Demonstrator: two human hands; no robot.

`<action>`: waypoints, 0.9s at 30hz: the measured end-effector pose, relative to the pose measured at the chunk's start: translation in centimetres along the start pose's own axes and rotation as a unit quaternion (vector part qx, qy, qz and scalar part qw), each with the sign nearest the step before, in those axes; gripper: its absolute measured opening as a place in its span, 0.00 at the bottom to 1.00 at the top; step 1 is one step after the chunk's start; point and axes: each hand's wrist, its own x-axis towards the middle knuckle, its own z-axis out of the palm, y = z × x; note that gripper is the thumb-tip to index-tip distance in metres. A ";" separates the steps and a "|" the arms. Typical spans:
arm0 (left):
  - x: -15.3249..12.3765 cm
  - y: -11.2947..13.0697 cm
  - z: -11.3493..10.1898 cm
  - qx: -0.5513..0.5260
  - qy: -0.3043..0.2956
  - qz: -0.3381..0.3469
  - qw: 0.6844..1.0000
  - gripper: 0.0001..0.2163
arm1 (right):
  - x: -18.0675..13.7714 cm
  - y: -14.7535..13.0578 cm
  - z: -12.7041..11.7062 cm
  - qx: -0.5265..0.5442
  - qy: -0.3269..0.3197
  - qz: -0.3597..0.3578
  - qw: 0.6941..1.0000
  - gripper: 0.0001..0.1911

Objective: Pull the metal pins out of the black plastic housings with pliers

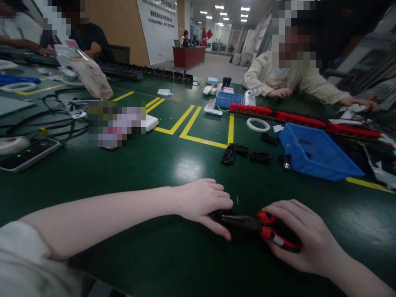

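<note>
My right hand (305, 237) is wrapped round the red and black handles of a pair of long-nose pliers (267, 226). The pliers point left, their dark jaws reaching a small black plastic part (218, 215). That part is pinched between the thumb and fingers of my left hand (204, 202), which covers most of it. Whether the jaws grip the part or only touch it, I cannot tell. A thin pin-like piece (237, 200) lies on the green table (148, 247) just beyond my left fingers.
Farther off lie several black plastic parts (229, 154) beside a tilted blue bin (328, 165). Behind them are a white ring (258, 124) and a red strip (298, 118). Cables (40, 119) and a phone-sized device with green lights (29, 154) are at left. A co-worker's hand (281, 93) rests across the table.
</note>
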 end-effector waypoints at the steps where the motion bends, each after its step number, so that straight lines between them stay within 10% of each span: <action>1: 0.0 0.0 0.0 0.001 0.001 0.002 1.000 0.20 | 0.0 0.0 0.0 -0.008 0.004 -0.007 1.000 0.18; 27: -0.2 0.0 0.4 -0.006 0.024 -0.012 1.000 0.17 | -0.2 -0.4 0.1 0.066 -0.036 0.067 0.995 0.18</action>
